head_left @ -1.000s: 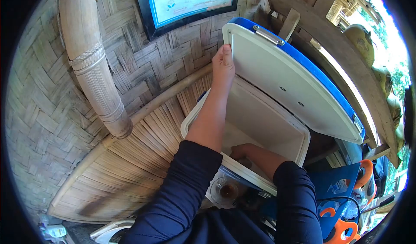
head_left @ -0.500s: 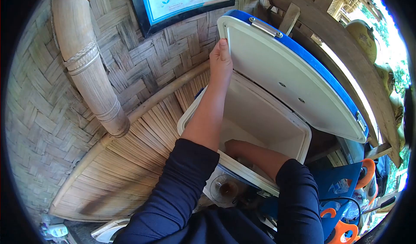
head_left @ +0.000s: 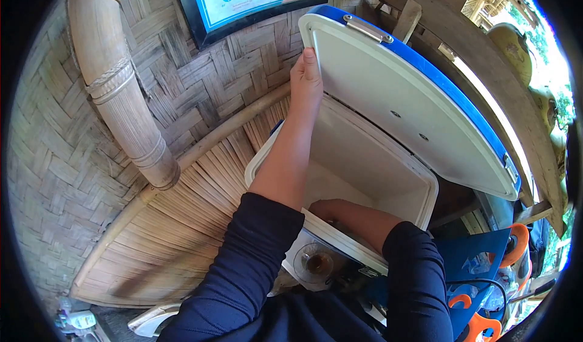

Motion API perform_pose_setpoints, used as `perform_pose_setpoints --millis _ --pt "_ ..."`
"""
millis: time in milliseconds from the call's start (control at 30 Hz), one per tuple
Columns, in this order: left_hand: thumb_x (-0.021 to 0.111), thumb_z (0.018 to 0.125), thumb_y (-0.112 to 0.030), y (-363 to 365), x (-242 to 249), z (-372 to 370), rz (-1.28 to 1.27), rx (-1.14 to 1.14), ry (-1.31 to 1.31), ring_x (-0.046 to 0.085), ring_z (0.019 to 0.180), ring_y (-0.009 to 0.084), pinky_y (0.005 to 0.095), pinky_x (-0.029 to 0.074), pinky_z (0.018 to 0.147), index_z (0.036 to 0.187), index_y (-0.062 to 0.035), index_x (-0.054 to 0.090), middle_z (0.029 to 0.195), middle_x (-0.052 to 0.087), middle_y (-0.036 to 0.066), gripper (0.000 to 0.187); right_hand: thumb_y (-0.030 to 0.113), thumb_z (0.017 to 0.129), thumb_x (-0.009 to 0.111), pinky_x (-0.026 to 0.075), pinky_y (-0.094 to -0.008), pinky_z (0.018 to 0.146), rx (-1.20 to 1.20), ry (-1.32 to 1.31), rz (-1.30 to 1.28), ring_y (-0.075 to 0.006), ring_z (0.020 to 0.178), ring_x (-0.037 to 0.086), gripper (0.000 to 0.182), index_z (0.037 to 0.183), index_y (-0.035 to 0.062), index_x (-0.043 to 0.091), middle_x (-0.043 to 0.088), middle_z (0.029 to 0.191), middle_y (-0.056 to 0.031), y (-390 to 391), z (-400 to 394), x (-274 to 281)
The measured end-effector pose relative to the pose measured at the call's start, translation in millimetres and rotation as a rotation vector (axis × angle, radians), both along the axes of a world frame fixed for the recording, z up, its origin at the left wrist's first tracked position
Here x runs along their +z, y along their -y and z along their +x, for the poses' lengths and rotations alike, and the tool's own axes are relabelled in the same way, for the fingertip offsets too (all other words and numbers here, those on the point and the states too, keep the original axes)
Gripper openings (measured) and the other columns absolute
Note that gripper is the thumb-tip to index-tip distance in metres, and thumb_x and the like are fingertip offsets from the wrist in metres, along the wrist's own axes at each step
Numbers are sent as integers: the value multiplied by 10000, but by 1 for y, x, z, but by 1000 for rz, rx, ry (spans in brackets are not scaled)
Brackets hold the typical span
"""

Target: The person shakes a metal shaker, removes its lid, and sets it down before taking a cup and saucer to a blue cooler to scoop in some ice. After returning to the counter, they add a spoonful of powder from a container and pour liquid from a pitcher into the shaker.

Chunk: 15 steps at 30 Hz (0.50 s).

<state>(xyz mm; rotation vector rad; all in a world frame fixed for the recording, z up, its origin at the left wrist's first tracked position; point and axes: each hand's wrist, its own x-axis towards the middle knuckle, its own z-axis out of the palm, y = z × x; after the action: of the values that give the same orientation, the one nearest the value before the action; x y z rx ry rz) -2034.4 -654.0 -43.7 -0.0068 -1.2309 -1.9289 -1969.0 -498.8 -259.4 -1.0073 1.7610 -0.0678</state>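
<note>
My left hand (head_left: 308,75) grips the left edge of the raised lid (head_left: 388,93) of a cooler box, thumb on its white inner face. The lid is blue outside and leans back on its hinge. Inside the white cooler box (head_left: 432,187), my right hand (head_left: 328,210) reaches down close behind the front wall. That wall hides its fingers and anything they touch. Just in front of the box, below my forearms, is a clear cup (head_left: 313,263) with a brown drink in the bottom.
Woven bamboo wall (head_left: 200,93) rises behind, with a framed certificate (head_left: 255,2) and a bamboo tube (head_left: 124,93). A bamboo-slat panel (head_left: 176,232) runs along the left. At right are orange-handled scissors (head_left: 483,324), a blue panel (head_left: 470,257) and wooden beams (head_left: 498,105).
The view has shifted slightly. My right hand sits a little lower behind the box's front wall, while my left hand keeps its hold on the lid.
</note>
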Motion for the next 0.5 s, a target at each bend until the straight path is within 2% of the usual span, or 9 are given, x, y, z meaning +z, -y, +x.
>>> perform_pose_setpoints --millis 67,100,167,200,267,300,367,500 --pt "393 924 -554 0 1 2 -11 7 2 518 925 104 257 390 847 1071 -23 604 967 610 27 590 324 744 599 480 -446 750 243 -81 48 -326 881 631 383 904 -17 674 658 969 -187 9 -11 -18" --pt "393 924 -553 0 1 3 -22 12 4 518 925 104 257 391 846 1072 -23 603 969 609 27 589 324 744 599 480 -446 750 245 -80 49 -326 881 631 383 904 -17 674 658 969 -187 11 -17 -16" --pt "394 924 -553 -1 3 6 -33 18 3 517 922 103 256 392 844 1067 -23 604 968 609 26 588 332 777 588 485 -415 739 200 -204 152 -281 846 643 380 964 12 673 673 895 -163 29 -26 33" --pt "395 923 -553 -1 4 7 -45 23 1 517 920 101 254 392 842 1063 -23 606 968 609 25 587 332 777 588 485 -415 739 201 -202 152 -281 846 643 380 964 12 673 673 895 -163 33 -33 41" --pt "394 924 -552 -1 4 8 -35 28 9 517 916 99 253 393 839 1059 -23 607 964 610 24 586 312 753 602 496 -414 729 310 -473 82 -292 797 653 369 943 4 674 677 849 -150 36 -45 57" --pt "394 924 -551 -1 4 7 -25 29 14 518 912 98 252 395 837 1056 -23 608 960 612 24 585 312 753 602 496 -414 729 310 -473 83 -292 797 653 369 943 4 674 677 849 -150 34 -50 68" --pt "394 924 -552 -2 5 7 -26 34 25 520 911 98 252 396 836 1056 -24 609 955 614 24 585 257 737 622 507 -407 731 -36 -248 170 -279 779 663 303 923 27 686 678 807 -134 28 -50 104" --pt "391 919 -563 0 -1 -1 21 16 22 528 914 102 254 405 829 1061 -22 609 953 618 29 600 198 724 641 512 -405 729 85 -350 371 -247 824 665 247 926 68 699 684 837 -109 22 -25 102"
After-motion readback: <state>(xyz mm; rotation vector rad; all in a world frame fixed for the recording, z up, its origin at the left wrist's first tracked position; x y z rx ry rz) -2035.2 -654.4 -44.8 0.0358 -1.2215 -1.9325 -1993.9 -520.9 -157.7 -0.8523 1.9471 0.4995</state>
